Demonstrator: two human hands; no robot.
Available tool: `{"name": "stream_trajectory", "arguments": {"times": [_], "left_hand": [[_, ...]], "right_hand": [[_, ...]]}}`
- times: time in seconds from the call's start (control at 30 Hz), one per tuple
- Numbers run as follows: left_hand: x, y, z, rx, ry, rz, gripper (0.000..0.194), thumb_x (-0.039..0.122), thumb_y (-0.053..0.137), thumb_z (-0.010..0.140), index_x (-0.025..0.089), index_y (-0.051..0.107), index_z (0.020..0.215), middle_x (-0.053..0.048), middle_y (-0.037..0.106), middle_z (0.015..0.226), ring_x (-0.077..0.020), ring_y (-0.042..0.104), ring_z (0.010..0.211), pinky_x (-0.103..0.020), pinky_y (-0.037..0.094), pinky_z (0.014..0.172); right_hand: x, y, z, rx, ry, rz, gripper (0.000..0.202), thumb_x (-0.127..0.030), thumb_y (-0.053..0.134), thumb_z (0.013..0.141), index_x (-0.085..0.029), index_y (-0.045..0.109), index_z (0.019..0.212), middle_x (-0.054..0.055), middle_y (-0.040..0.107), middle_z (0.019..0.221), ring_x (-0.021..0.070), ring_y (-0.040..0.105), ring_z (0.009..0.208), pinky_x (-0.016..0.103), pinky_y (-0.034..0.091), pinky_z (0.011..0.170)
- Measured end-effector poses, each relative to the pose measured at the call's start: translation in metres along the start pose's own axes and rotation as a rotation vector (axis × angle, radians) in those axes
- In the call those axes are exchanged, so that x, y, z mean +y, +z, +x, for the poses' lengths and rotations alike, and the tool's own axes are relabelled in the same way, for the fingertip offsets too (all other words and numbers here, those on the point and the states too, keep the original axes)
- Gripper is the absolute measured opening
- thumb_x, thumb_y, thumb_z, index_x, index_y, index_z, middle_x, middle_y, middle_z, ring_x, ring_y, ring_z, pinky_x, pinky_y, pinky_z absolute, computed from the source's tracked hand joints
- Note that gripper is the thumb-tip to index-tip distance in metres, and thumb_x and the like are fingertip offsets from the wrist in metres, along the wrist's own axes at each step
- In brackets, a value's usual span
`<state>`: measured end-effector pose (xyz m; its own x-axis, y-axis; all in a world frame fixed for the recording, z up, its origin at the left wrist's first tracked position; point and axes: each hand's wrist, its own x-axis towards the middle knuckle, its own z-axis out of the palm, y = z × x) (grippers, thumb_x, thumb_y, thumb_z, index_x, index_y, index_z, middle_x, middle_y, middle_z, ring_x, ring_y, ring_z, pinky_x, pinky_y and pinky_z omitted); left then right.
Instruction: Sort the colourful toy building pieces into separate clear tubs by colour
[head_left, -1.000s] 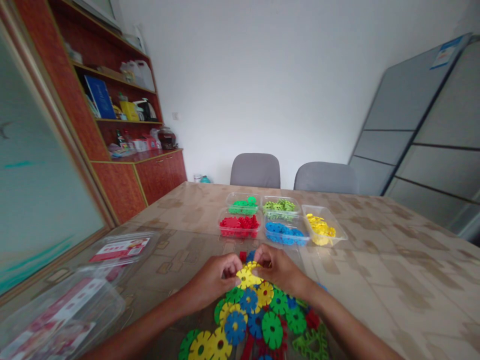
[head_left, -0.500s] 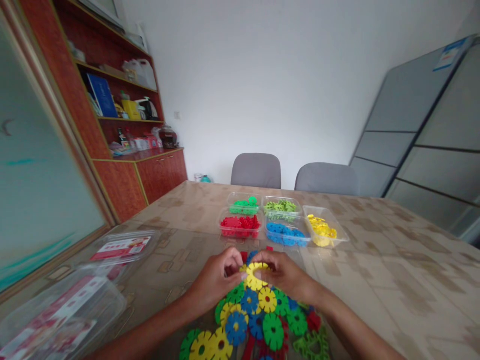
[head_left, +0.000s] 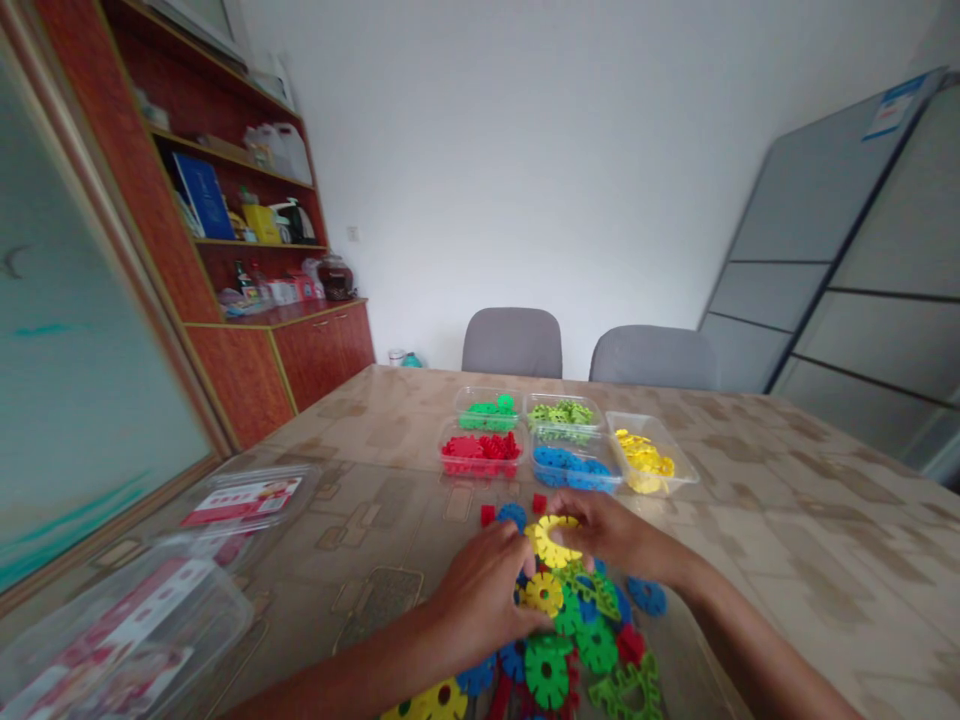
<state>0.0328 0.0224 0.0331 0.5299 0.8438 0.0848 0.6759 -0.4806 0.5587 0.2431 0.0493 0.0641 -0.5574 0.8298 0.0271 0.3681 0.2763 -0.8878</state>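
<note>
disc [head_left: 545,546], notched yellow, in right hand [head_left: 616,537]; left hand [head_left: 484,592] just beside

My left hand [head_left: 480,595] has moved rightward and lower over the pile, its fingers now spread around a yellow disc [head_left: 553,590]; my right hand [head_left: 611,537] has shifted right with the yellow notched piece [head_left: 541,540], uncovering a lime-green piece [head_left: 579,577] and a blue disc [head_left: 654,600]

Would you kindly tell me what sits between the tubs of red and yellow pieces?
A clear tub of blue pieces sits there in the head view.
</note>
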Motion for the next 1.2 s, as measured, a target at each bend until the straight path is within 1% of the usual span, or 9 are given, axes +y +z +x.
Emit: {"name": "stream_trajectory", "arguments": {"times": [0.17, 0.27, 0.47, 0.63, 0.83, 0.9, 1.0, 1.1, 1.2], "left_hand": [[0.006, -0.007, -0.002, 0.010, 0.109, 0.034, 0.003, 0.022, 0.061, 0.081, 0.019, 0.061, 0.082, -0.005, 0.062, 0.089, -0.0223, 0.055, 0.086, -0.029, 0.037, 0.073], [0.003, -0.012, -0.002, 0.070, 0.145, 0.040, 0.017, 0.020, 0.051, 0.087, 0.019, 0.061, 0.075, -0.005, 0.063, 0.081, -0.0204, 0.056, 0.080, -0.028, 0.037, 0.070], [-0.008, -0.009, 0.005, 0.140, 0.020, -0.334, 0.012, 0.024, 0.060, 0.079, 0.017, 0.060, 0.069, 0.002, 0.061, 0.063, -0.0135, 0.054, 0.059, -0.022, 0.035, 0.054], [-0.010, -0.009, 0.008, 0.198, -0.004, -0.369, 0.016, 0.024, 0.057, 0.079, 0.017, 0.054, 0.066, 0.002, 0.057, 0.061, -0.0131, 0.053, 0.058, -0.022, 0.034, 0.054], [-0.012, -0.015, 0.007, 0.150, 0.017, -0.357, 0.022, 0.034, 0.054, 0.085, 0.016, 0.055, 0.071, 0.003, 0.054, 0.063, -0.0135, 0.051, 0.061, -0.022, 0.035, 0.055], [-0.011, -0.022, 0.007, 0.158, 0.041, -0.374, 0.023, 0.035, 0.050, 0.087, 0.016, 0.056, 0.074, 0.002, 0.054, 0.064, -0.0134, 0.051, 0.061, -0.022, 0.035, 0.056], [-0.012, -0.031, 0.008, 0.177, 0.052, -0.410, 0.023, 0.034, 0.048, 0.089, 0.016, 0.056, 0.076, 0.002, 0.055, 0.065, -0.0140, 0.052, 0.062, -0.022, 0.037, 0.057], [-0.015, -0.033, 0.009, 0.175, 0.047, -0.437, 0.021, 0.032, 0.049, 0.088, 0.016, 0.057, 0.077, 0.001, 0.057, 0.065, -0.0144, 0.054, 0.062, -0.022, 0.037, 0.057], [-0.016, -0.030, 0.010, 0.167, 0.051, -0.431, 0.019, 0.030, 0.050, 0.086, 0.016, 0.057, 0.076, 0.001, 0.057, 0.064, -0.0141, 0.054, 0.061, -0.022, 0.036, 0.055]], "right_hand": [[0.003, 0.002, -0.003, -0.069, 0.040, 0.115, 0.033, -0.051, 0.060, 0.085, -0.019, 0.056, 0.092, 0.000, 0.055, 0.083, 0.0098, 0.052, 0.059, 0.020, 0.044, 0.044], [0.004, 0.002, -0.002, -0.052, 0.038, 0.132, 0.035, -0.052, 0.061, 0.083, -0.019, 0.056, 0.090, -0.002, 0.055, 0.079, 0.0090, 0.051, 0.058, 0.020, 0.045, 0.046], [-0.008, 0.009, -0.002, -0.105, 0.100, 0.234, 0.039, -0.057, 0.061, 0.082, -0.020, 0.054, 0.090, -0.004, 0.054, 0.073, 0.0067, 0.052, 0.052, 0.017, 0.033, 0.042], [-0.009, 0.012, -0.002, -0.016, 0.124, 0.353, 0.038, -0.057, 0.060, 0.083, -0.020, 0.055, 0.091, -0.002, 0.055, 0.079, 0.0074, 0.055, 0.054, 0.019, 0.035, 0.045], [-0.003, 0.015, 0.005, -0.055, 0.045, 0.205, 0.041, -0.060, 0.061, 0.079, -0.020, 0.055, 0.085, -0.004, 0.053, 0.070, 0.0085, 0.050, 0.052, 0.020, 0.036, 0.045], [-0.001, 0.002, 0.006, 0.096, 0.014, 0.014, 0.041, -0.061, 0.056, 0.080, -0.020, 0.057, 0.081, -0.003, 0.056, 0.070, 0.0111, 0.052, 0.055, 0.022, 0.041, 0.047], [0.007, -0.036, 0.001, 0.504, 0.034, -0.335, 0.034, -0.053, 0.055, 0.080, -0.020, 0.060, 0.077, 0.001, 0.062, 0.070, 0.0164, 0.057, 0.062, 0.026, 0.045, 0.053], [0.023, -0.081, -0.011, 0.772, 0.120, -0.440, 0.029, -0.043, 0.049, 0.084, -0.018, 0.061, 0.091, 0.006, 0.065, 0.073, 0.0204, 0.059, 0.065, 0.028, 0.043, 0.054], [0.040, -0.110, -0.022, 0.914, 0.214, -0.489, 0.026, -0.030, 0.050, 0.079, -0.018, 0.063, 0.098, 0.006, 0.069, 0.072, 0.0205, 0.063, 0.062, 0.028, 0.044, 0.054]]}}
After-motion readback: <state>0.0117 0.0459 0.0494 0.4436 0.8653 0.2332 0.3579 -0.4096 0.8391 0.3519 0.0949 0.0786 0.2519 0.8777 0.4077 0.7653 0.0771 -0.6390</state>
